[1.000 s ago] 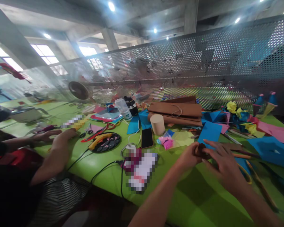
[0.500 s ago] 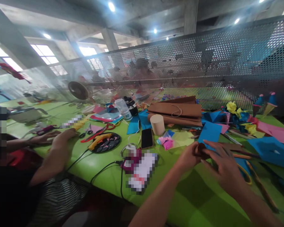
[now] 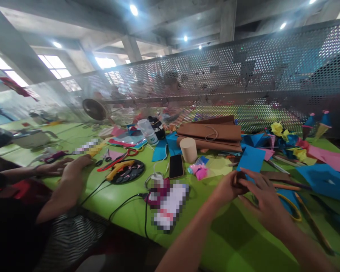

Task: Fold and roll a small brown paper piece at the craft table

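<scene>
Between my two hands, just above the near part of the green table (image 3: 204, 226), is a small curled piece of brown paper (image 3: 239, 179). My left hand (image 3: 226, 187) is closed on its left side. From the right, my right hand (image 3: 265, 198) presses its fingertips on the curl, and its other fingers stretch out above. Part of the curl is hidden by my fingers. Beyond them lies a blue paper strip (image 3: 251, 158). Scissors with yellow handles (image 3: 296, 211) lie partly hidden behind my right hand.
A phone (image 3: 176, 166), a beige cylinder (image 3: 188, 149) and a pink packet (image 3: 200, 171) lie left of my hands. Folded brown sheets (image 3: 209, 134) rest farther back. Blue sheets (image 3: 325, 181) and a brush-like stick (image 3: 314, 224) are at right. A co-worker's hands (image 3: 76, 166) are at left.
My fingers have shifted slightly around the brown paper, and its curl now shows as a rounder loop. My right hand has moved a little left. The things on the table stay put.
</scene>
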Tool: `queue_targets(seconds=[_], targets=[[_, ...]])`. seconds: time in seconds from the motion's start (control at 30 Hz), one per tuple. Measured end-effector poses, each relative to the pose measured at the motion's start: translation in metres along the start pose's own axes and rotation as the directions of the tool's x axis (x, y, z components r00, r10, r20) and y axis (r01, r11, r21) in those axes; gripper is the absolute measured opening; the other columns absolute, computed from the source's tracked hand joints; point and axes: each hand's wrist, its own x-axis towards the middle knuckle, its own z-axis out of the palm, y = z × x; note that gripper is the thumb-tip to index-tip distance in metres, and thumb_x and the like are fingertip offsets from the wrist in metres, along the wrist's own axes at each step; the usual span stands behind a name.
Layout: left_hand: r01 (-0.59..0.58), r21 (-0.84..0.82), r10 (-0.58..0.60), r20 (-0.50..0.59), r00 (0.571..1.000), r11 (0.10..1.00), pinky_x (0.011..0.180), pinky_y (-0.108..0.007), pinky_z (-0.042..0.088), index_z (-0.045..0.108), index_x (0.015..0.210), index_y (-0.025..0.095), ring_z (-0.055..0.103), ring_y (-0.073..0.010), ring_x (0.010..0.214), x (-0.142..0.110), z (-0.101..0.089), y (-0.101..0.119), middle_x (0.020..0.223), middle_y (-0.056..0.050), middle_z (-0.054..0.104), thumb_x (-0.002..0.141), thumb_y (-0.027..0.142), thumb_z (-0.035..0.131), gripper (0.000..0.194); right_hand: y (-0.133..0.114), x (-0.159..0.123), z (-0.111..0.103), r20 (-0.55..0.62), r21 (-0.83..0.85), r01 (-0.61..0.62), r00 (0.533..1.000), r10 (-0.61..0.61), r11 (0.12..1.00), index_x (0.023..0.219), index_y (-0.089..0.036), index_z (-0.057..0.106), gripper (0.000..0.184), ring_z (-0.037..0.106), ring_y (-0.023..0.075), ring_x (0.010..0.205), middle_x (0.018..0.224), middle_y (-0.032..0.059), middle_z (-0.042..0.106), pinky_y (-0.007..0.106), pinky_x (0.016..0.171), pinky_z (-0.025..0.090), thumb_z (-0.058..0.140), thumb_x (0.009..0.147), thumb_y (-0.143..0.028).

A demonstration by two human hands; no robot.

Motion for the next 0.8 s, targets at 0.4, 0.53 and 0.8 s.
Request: queue_targets(seconds=[0.4,0.53,0.8], targets=[[-0.024,0.090,0.024,-0.006,1.000,0.996,0.071,-0.024,0.043,0.055,0.093,0.018,0.050,-0.0111,0.074,-0.001,-0.001,0.003,0.080,0.004,0.052,0.061,0.036,0.096,0.055,0.012,0.002,-0.005,-0.092,0.155,-0.071,0.992,0.086,0.985,0.122,-0.033,0.066,0.023,0.056,0.0331,0.134,0.151,0.0089,0.057,0.058,0.107,0.047,0.061,0.099,-0.034],[-0.053,0.200,0.050,0.020,0.999,0.978,0.074,-0.024,0.042,0.056,0.097,0.017,0.049,-0.0122,0.079,-0.003,-0.004,0.001,0.086,0.002,0.050,0.070,0.030,0.089,0.045,0.017,0.002,-0.005,-0.144,0.212,-0.096,0.981,0.129,0.973,0.111,-0.034,0.071,0.015,0.060,0.0315,0.129,0.143,0.0068,0.062,0.054,0.105,0.050,0.063,0.098,-0.035],[-0.065,0.203,0.045,0.103,0.994,0.977,0.082,-0.029,0.046,0.053,0.102,0.019,0.049,-0.0146,0.082,-0.004,-0.006,-0.012,0.087,0.003,0.047,0.080,0.028,0.081,0.037,0.019,0.002,0.001,-0.164,0.202,-0.085,0.979,0.119,0.976,0.090,-0.029,0.069,0.007,0.063,0.0329,0.121,0.136,0.0081,0.067,0.056,0.102,0.050,0.067,0.096,-0.034]])
